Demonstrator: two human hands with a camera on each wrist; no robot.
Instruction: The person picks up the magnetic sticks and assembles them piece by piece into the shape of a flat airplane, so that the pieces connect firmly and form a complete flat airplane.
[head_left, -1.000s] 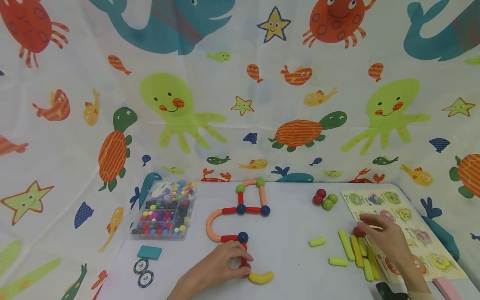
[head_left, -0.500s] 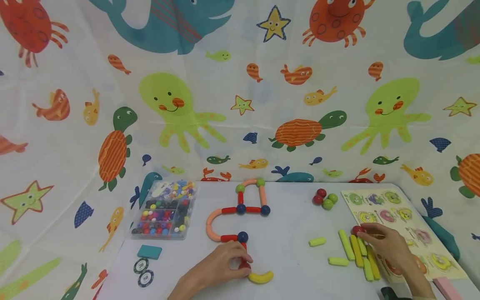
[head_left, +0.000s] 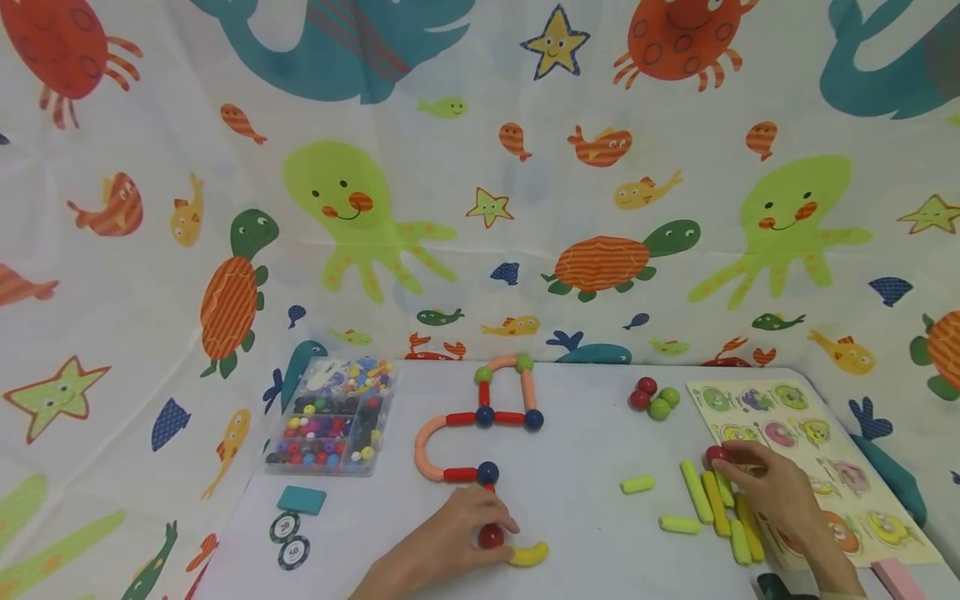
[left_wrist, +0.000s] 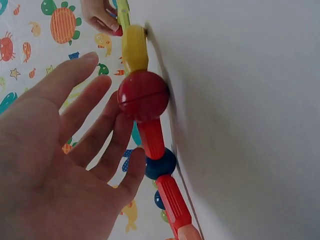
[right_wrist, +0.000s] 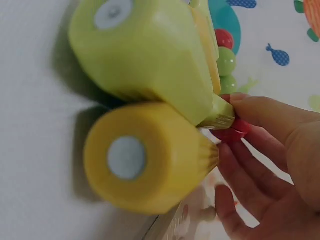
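Your left hand was relaxed, its fingers spread around a red ball set between a curved yellow rod and a red rod on the bench; fingertip contact was hard to judge. Your right hand pinched another red ball beside the lime rods, near the fruit-picture board.

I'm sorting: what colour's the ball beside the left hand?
The ball is red, clearest from left wrist.
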